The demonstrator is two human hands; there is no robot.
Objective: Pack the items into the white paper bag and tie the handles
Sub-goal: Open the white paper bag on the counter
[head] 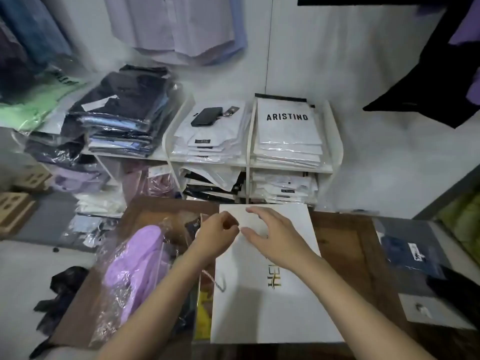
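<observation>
A white paper bag [270, 302] with gold lettering lies flat on the brown wooden table [345, 245]. A twisted cord handle [217, 280] shows at its left edge. My left hand [217, 236] hovers over the bag's upper left part with fingers curled, thumb and forefinger close together; what they pinch I cannot tell. My right hand [275, 235] is spread over the upper part of the bag, fingers relaxed. Left of the bag lie a purple garment in clear plastic [135, 271], a dark packaged item [192, 226] and a yellow item [204, 315] partly under the bag.
White shelves [249, 162] behind the table hold stacked packaged shirts, a dark phone [206, 116] and an ARISTINO package [287, 126]. Piles of bagged clothes [122, 113] stand at left. A navy packaged garment [413, 253] lies at right. Shirts hang on the wall above.
</observation>
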